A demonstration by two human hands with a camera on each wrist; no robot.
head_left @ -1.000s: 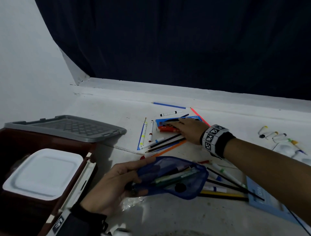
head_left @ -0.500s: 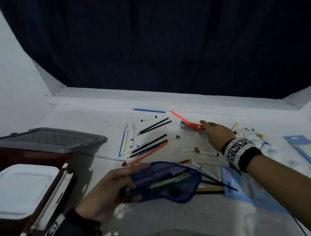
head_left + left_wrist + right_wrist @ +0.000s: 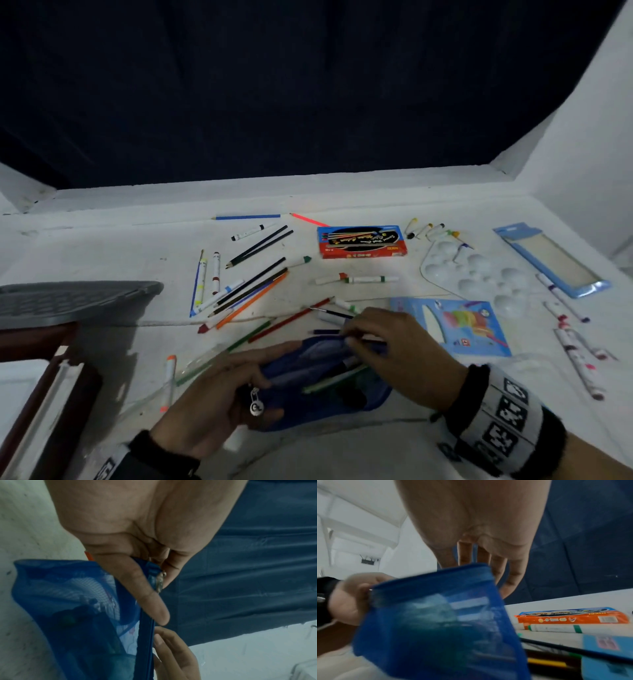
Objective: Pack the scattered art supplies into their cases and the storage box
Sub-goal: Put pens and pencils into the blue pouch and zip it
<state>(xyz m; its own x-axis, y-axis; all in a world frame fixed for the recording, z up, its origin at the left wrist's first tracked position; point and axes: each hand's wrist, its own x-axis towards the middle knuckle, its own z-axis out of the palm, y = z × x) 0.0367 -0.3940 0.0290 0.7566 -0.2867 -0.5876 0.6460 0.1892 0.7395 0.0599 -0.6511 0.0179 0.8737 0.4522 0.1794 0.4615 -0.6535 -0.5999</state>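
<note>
With the left hand [image 3: 219, 404] pinching the blue mesh pencil pouch [image 3: 318, 380] by its zipper end at 7 o'clock, the right hand [image 3: 394, 346], fingers curled on the far rim, should keep the mouth spread wide before feeding in more pencils.

Bare hands; right wrist wears a black cuff [image 3: 476, 387] and white band [image 3: 507, 421] with black square markers; left wrist, a black sleeve [image 3: 161, 455].

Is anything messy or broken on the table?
Messy, yes: pencils and markers lie scattered at all angles, and the paint tubes at the right look smeared with red. The blue pouch gapes open in both hands. Nothing looks broken.
</note>
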